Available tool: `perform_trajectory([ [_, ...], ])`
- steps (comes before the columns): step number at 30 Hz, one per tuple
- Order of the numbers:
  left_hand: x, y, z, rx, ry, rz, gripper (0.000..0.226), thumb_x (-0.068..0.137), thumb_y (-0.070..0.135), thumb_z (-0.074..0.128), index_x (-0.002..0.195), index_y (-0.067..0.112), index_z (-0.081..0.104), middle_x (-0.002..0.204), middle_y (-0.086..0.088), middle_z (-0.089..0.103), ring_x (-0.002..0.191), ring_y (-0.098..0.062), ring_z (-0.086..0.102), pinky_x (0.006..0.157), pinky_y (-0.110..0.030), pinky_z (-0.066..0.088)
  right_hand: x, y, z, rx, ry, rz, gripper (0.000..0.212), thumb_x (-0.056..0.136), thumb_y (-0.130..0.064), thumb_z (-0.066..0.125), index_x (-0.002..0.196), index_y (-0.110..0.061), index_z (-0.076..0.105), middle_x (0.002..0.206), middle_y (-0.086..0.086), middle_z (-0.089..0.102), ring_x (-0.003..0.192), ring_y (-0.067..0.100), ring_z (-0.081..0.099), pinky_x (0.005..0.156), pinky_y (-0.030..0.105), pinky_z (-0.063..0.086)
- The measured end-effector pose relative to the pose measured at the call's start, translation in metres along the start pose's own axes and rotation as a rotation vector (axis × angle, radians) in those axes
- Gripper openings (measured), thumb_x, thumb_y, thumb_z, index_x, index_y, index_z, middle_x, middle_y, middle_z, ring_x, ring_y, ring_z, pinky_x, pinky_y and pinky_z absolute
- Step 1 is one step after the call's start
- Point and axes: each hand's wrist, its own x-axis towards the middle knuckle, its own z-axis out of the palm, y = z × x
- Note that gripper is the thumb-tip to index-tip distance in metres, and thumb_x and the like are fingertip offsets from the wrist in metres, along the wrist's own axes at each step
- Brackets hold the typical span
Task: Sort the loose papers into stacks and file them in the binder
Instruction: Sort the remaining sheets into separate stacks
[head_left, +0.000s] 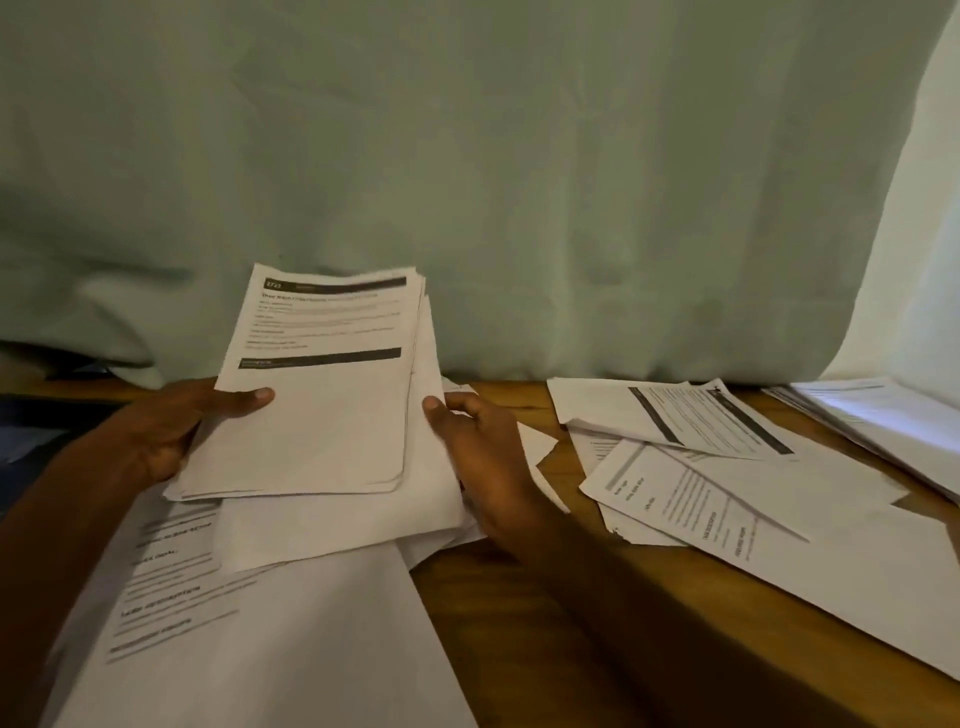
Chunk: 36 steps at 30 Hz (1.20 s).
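A stack of printed white sheets (322, 395) is tilted up off the wooden table, its top page carrying two black bars. My left hand (166, 436) grips the stack's left edge, thumb lying on the top page. My right hand (478, 457) holds the right side, thumb on the edge of the sheets and fingers underneath. More loose papers (270, 623) lie flat below the stack, near the front edge. No binder is recognisable in this view.
A spread of loose printed sheets (727, 467) covers the table's right side, with another pile (883, 426) at the far right. A pale green curtain (467, 182) hangs behind the table. Bare wood (519, 623) shows between the paper groups. Something dark blue (31, 426) lies at the left.
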Motion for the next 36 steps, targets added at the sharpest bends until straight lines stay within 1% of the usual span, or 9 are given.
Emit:
perform_trajectory([
  [2,-0.005,-0.002,-0.002,0.046,-0.008,-0.023,0.035,0.091,0.005,0.066,0.124,0.018,0.068,0.115,-0.008,0.076,0.106,-0.031,0.068,0.089,-0.039,0.051,0.001,0.001,-0.007,-0.135,0.045,-0.003,0.029,0.101,-0.038,0.059,0.119,-0.018,0.071,0.109,-0.005,0.073,0.089,0.017,0.072,0.086,0.042,0.061],
  [5,-0.013,0.001,0.001,0.077,0.0,-0.016,0.031,0.096,-0.001,0.06,0.118,0.02,0.067,0.105,-0.001,0.076,0.1,-0.025,0.067,0.086,-0.038,0.05,0.009,0.002,-0.037,-0.745,0.168,-0.112,0.02,0.101,-0.025,0.059,0.119,-0.019,0.067,0.109,-0.005,0.067,0.095,0.015,0.063,0.082,0.029,0.049],
  [8,-0.014,0.006,0.005,0.103,0.027,-0.029,0.029,0.097,-0.004,0.058,0.117,0.017,0.063,0.105,-0.003,0.069,0.097,-0.025,0.063,0.097,-0.042,0.044,0.022,0.009,-0.061,-1.067,0.238,-0.132,0.025,0.1,-0.035,0.057,0.119,-0.02,0.062,0.118,0.001,0.066,0.112,0.023,0.059,0.087,0.036,0.05],
  [11,-0.014,0.007,0.008,0.127,0.116,-0.032,0.024,0.094,-0.004,0.063,0.095,0.02,0.062,0.094,0.001,0.062,0.083,-0.018,0.058,0.093,-0.038,0.041,0.032,0.019,-0.067,-1.217,0.109,0.007,0.051,0.098,-0.058,0.053,0.129,-0.018,0.055,0.133,0.006,0.055,0.129,0.029,0.047,0.106,0.05,0.045],
  [15,-0.015,0.003,0.0,0.054,0.164,-0.018,0.024,0.09,-0.006,0.067,0.101,0.015,0.066,0.101,-0.006,0.067,0.086,-0.022,0.063,0.094,-0.041,0.045,0.044,0.024,-0.068,-1.107,0.065,0.082,0.057,0.091,-0.061,0.063,0.129,-0.019,0.055,0.13,0.007,0.057,0.126,0.03,0.051,0.106,0.049,0.046],
  [18,-0.018,0.004,-0.008,0.007,0.222,0.006,0.038,0.088,-0.004,0.07,0.124,0.009,0.065,0.117,-0.013,0.069,0.093,-0.027,0.067,0.091,-0.043,0.05,0.044,0.024,-0.069,-0.935,0.1,0.084,0.035,0.088,-0.042,0.073,0.112,-0.018,0.064,0.109,0.001,0.066,0.107,0.025,0.063,0.089,0.038,0.053],
  [22,-0.026,0.008,-0.01,-0.059,0.231,0.056,0.043,0.093,-0.006,0.062,0.134,0.007,0.059,0.122,-0.017,0.066,0.093,-0.028,0.065,0.087,-0.043,0.05,0.039,0.02,-0.075,-0.806,0.208,-0.003,0.015,0.091,-0.026,0.07,0.085,-0.014,0.063,0.08,-0.002,0.06,0.078,0.018,0.059,0.063,0.028,0.039],
  [30,-0.017,-0.001,-0.02,-0.138,0.267,0.077,0.046,0.091,-0.007,0.064,0.136,0.004,0.058,0.133,-0.017,0.064,0.117,-0.039,0.062,0.098,-0.048,0.047,0.037,0.018,-0.071,-0.607,0.311,-0.033,0.008,0.098,-0.016,0.063,0.103,-0.013,0.057,0.099,-0.001,0.055,0.092,0.019,0.053,0.079,0.032,0.042],
  [36,-0.002,-0.003,-0.029,-0.221,0.274,0.065,0.033,0.091,-0.004,0.066,0.119,0.015,0.067,0.12,-0.012,0.07,0.105,-0.031,0.067,0.104,-0.052,0.048,0.009,-0.002,-0.05,-0.741,0.33,-0.507,0.014,0.095,-0.021,0.068,0.108,-0.023,0.065,0.092,-0.007,0.066,0.08,0.012,0.058,0.073,0.027,0.043],
])
